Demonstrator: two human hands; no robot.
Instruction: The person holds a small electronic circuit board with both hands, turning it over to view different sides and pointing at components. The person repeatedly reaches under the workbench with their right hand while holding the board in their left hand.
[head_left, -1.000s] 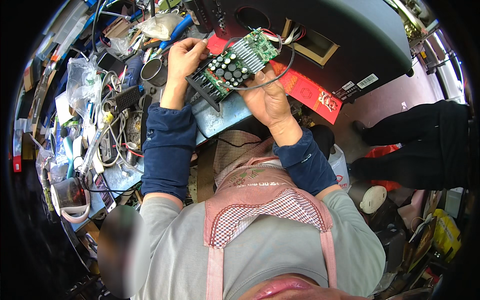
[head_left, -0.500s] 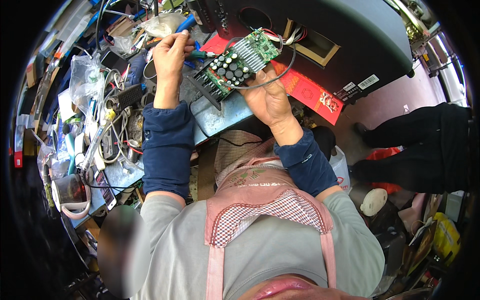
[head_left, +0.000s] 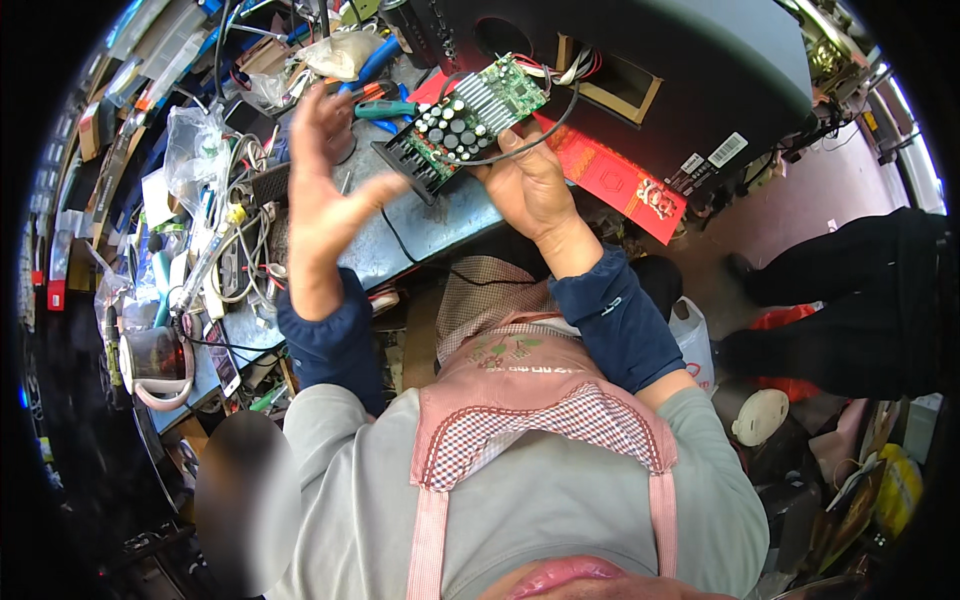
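Observation:
My right hand (head_left: 535, 195) grips a green circuit board (head_left: 520, 92) from its near edge, tilted above the bench. The board carries round capacitors, a finned silver heat sink and a black panel at its left end. Wires (head_left: 588, 66) run from it into a large black cabinet (head_left: 690, 90). My left hand (head_left: 325, 200) is raised left of the board, blurred, with thumb and fingers spread and nothing seen in it. Just beyond lies a green-handled screwdriver (head_left: 388, 109), near a blue-handled tool (head_left: 376, 60).
Tangled cables (head_left: 240, 220), plastic bags and tools crowd the blue bench (head_left: 250, 338) at left, with a phone (head_left: 222, 360) and a glass pot (head_left: 155, 365). A red printed packet (head_left: 620, 190) lies beneath the cabinet. Another person's dark-clothed legs (head_left: 840, 300) are at right.
My left hand has gone from closed fingers near the screwdriver to spread fingers, drawn lower and nearer to me. My right hand still holds the board, shifted slightly.

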